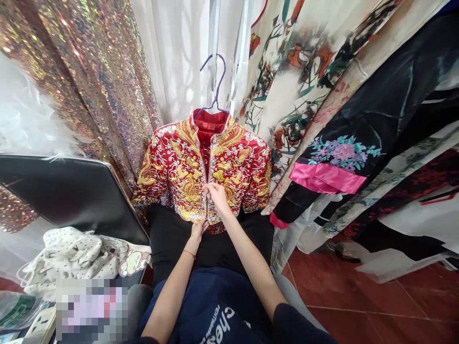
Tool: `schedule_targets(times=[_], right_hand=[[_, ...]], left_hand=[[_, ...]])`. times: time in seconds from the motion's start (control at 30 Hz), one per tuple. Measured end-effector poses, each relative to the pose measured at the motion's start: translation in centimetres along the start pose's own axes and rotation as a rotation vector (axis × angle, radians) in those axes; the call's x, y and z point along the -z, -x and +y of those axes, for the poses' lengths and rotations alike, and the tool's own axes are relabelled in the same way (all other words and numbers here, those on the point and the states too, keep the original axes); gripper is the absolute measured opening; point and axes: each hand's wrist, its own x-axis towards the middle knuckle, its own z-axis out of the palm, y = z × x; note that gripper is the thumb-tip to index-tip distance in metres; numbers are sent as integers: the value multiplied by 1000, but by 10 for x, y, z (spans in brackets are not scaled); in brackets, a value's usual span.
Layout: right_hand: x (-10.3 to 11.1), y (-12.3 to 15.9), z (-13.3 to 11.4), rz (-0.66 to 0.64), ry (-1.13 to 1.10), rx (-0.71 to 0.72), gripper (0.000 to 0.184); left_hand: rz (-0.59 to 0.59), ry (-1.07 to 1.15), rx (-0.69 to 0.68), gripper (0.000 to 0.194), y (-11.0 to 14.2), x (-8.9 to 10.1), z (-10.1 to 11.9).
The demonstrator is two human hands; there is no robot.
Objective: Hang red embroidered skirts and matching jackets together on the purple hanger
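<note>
A short red jacket (179, 177), thickly embroidered in gold and silver, hangs upright in front of me on a purple wire hanger (224, 79). Its stand collar and upper front are parted, showing the red lining; lower down, the front edges meet. At mid-chest my right hand (216, 195) is closed in a pinch on the front zipper, the pull itself hidden by the fingers. Below it, my left hand (199, 228) grips the bottom hem at the centre front. Black cloth (172, 243) lies beneath and behind the hem.
Sequinned fabric (107, 71) hangs at left above a dark chair-like panel (68, 191). Floral garments (283, 81) and a black garment with a pink band (328, 177) crowd the right. White dotted cloth (79, 253) lies at lower left. Red tiles (340, 291) cover the floor.
</note>
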Motion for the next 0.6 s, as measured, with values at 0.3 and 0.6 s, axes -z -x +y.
schedule_targets(times=[0.3, 0.6], right_hand=[[7, -1, -18, -71, 40, 109, 19], [3, -3, -16, -66, -15, 120, 18]], left_hand=[[-138, -594, -128, 40, 36, 4, 70], [59, -946, -866, 10, 55, -53, 156]])
